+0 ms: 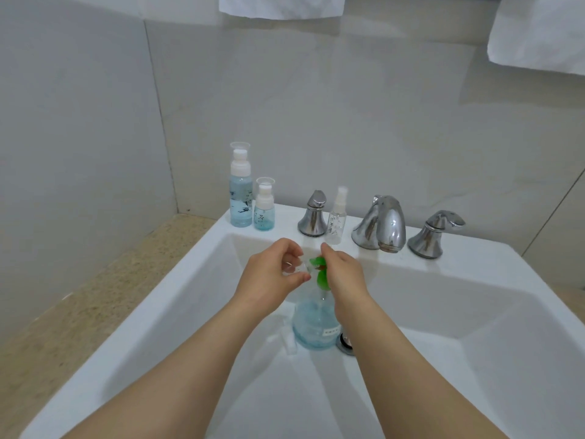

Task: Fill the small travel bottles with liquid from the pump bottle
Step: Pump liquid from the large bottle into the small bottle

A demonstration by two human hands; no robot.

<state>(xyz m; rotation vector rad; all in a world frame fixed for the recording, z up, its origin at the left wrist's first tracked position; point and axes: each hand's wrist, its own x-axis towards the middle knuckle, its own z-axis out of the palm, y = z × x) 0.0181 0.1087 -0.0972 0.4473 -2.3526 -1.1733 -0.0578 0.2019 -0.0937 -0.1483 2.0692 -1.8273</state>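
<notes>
A clear pump bottle [313,324] of blue liquid with a green pump head [321,274] stands in the white sink [190,312]. My right hand [343,274] lies over the green pump head. My left hand [272,274] pinches a small clear travel bottle [296,268], held tilted with its mouth at the pump's nozzle. On the sink's back ledge stand a tall travel bottle [240,188] and a shorter one [264,205], both holding blue liquid, and a clear spray bottle [337,217] that looks empty.
A chrome faucet spout [383,223] with two chrome handles, left [313,213] and right [433,232], lines the ledge. A small white cap piece [289,343] lies in the basin beside the drain [346,343]. White towels [538,30] hang above. A beige stone counter [79,305] lies left.
</notes>
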